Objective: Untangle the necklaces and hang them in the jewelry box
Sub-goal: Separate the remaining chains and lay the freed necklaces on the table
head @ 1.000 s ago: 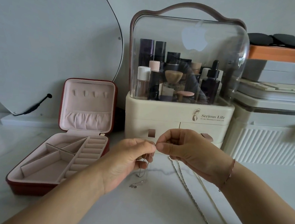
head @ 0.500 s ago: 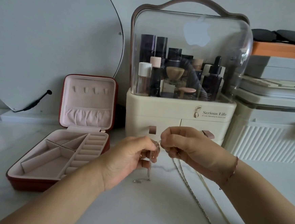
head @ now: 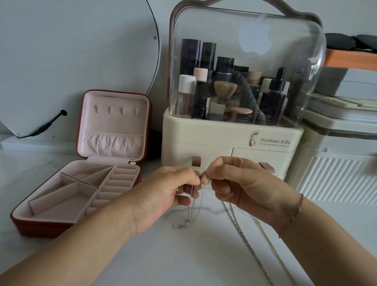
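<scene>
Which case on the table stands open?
The red jewelry box at left, its pink-lined lid upright; the cream cosmetics organizer and the grey case are shut.

I'm looking at a pale white desk [head: 173, 265] with soft, even light across it. Behind it is a plain light wall [head: 351, 11]. A big rounded mirror [head: 67, 43] stands at the left. A cream cosmetics organiser [head: 228, 143] with a clear lid sits dead centre, and white storage cases [head: 349, 155] are stacked at the right.

Red jewelry box [head: 41, 227] lined pink; cream ribbed cabinet [head: 347, 178].
</scene>
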Motion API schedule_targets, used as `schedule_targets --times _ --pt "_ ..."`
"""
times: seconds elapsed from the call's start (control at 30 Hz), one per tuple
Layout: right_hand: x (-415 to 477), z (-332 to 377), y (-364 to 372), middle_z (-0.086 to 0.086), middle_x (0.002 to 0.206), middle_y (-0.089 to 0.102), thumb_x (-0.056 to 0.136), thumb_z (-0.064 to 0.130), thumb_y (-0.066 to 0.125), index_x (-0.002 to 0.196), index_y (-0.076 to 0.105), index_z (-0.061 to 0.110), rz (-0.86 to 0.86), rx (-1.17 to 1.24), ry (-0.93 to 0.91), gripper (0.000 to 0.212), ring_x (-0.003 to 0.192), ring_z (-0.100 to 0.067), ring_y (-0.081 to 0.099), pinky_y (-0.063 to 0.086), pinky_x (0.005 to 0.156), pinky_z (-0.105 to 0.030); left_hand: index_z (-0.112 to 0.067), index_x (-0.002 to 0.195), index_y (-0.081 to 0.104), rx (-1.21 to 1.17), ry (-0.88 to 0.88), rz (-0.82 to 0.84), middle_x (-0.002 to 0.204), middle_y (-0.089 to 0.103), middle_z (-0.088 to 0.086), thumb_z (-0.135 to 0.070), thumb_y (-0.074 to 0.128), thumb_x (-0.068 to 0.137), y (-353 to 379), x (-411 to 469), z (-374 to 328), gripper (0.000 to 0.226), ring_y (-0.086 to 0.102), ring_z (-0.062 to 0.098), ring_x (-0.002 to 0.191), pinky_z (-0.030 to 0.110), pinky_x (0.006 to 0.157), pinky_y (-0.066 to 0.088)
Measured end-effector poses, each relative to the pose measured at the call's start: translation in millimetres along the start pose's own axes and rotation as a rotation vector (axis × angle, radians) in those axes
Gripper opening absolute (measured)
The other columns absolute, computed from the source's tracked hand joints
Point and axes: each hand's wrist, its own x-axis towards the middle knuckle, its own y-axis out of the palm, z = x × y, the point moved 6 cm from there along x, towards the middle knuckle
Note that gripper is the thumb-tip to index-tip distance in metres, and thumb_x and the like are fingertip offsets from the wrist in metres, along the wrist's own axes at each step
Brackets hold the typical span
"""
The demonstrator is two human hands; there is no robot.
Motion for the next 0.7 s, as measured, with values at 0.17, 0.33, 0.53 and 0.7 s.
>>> schedule_targets --times 0.17,0.33,0.53,0.7 --pt "0 -2 0 -0.005 0.07 0.061 0.087 -0.003 0.054 0.065 0.06 0.01 0.023 0.004 0.027 0.026 0.048 -0.008 0.034 0.024 0.051 -0.02 -0.02 0.062 0.07 -0.023 -0.012 0.013 0.072 0.057 -0.001 -0.037 0.063 0.051 1 1 2 0.022 0.053 0.007 0.065 0.02 0.059 0.041" --pt "-2 -4 8 -0.003 0.06 0.05 0.079 0.008 0.059 0.071 0.051 0.008 0.133 0.012 0.034 0.011 0.045 -0.007 0.03 0.025 0.045 -0.016 -0.007 0.088 0.062 -0.072 -0.044 0.0 0.092 0.057 0.013 -0.029 0.055 0.067 -1 1 4 0.032 0.052 0.009 0.066 0.026 0.066 0.04" --pt "-1 -4 1 -0.005 0.06 0.049 0.087 0.0 0.058 0.078 0.056 0.006 0.035 -0.144 0.035 0.012 0.05 -0.01 0.032 0.028 0.047 -0.017 -0.011 0.076 0.061 -0.086 -0.038 -0.111 0.074 0.057 0.003 -0.028 0.057 0.068 -8 1 4 0.019 0.053 0.008 0.063 0.027 0.066 0.04" --pt "-2 0 -7 0.0 0.055 0.052 0.087 -0.002 0.059 0.093 0.067 -0.002 -0.079 -0.373 0.007 0.01 0.049 -0.01 0.036 0.03 0.049 -0.015 -0.012 0.071 0.065 -0.083 -0.032 -0.133 0.067 0.06 0.0 -0.025 0.059 0.066 -7 0 4 0.016 0.055 0.006 0.063 0.023 0.064 0.041"
